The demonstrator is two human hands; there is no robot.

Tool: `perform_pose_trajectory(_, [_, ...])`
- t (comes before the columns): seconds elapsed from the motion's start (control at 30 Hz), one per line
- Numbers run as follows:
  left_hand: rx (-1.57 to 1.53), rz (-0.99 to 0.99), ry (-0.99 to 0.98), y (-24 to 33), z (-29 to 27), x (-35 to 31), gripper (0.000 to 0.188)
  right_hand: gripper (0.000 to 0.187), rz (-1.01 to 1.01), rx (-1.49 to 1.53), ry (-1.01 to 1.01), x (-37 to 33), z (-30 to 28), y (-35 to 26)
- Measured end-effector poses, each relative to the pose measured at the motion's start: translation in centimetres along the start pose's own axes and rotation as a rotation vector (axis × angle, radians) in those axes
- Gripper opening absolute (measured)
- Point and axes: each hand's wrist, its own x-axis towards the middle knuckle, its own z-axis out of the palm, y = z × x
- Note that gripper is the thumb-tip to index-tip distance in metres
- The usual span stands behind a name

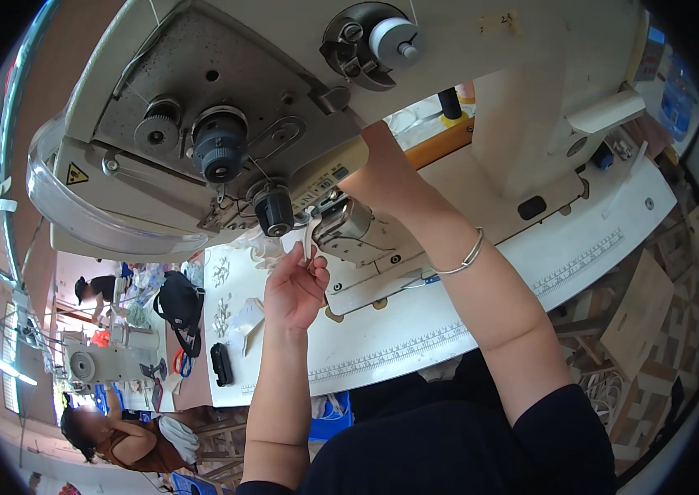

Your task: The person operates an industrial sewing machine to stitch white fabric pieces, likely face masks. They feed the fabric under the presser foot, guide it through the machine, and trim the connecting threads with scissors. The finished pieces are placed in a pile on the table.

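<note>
Pinching a small white fabric piece (310, 241) just below the needle area of the industrial sewing machine (226, 124), the left hand (293, 289) grips its lower edge; it looks light, limp and best held by the edge. The right hand (366, 165) reaches behind the machine head, its grip hidden. Both hover above the white worktop (415, 330).
</note>
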Motion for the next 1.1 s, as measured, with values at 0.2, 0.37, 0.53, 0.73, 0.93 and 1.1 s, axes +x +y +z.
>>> perform_pose_trajectory(0.2, [-0.003, -0.002, -0.001, -0.2, -0.1, 0.1, 0.012, 0.015, -0.059, -0.06, 0.103, -0.1, 0.1, -0.1])
perform_pose_trajectory(0.37, [-0.007, 0.002, 0.009, -0.1, -0.3, 0.2, 0.011, 0.017, -0.024, -0.022, 0.067, 0.0, 0.4, 0.5])
perform_pose_trajectory(0.53, [-0.002, 0.004, 0.018, -0.1, 0.0, 0.0, 0.013, 0.021, -0.07, -0.046, 0.071, 0.0, -0.3, -0.4])
perform_pose_trajectory(0.73, [0.002, 0.011, 0.013, -0.1, -0.1, 0.1, 0.014, 0.046, -0.04, 0.137, -0.047, 0.3, -0.2, 0.2])
perform_pose_trajectory(0.93, [-0.009, 0.02, -0.038, -0.2, -0.2, 0.3, 0.012, 0.052, -0.038, 0.146, -0.104, 0.1, -0.6, 1.5])
perform_pose_trajectory(1.1, [-0.005, 0.029, 0.009, -0.2, -0.6, 0.4, 0.01, 0.048, 0.282, 0.07, -0.123, -2.0, -0.3, -0.8])
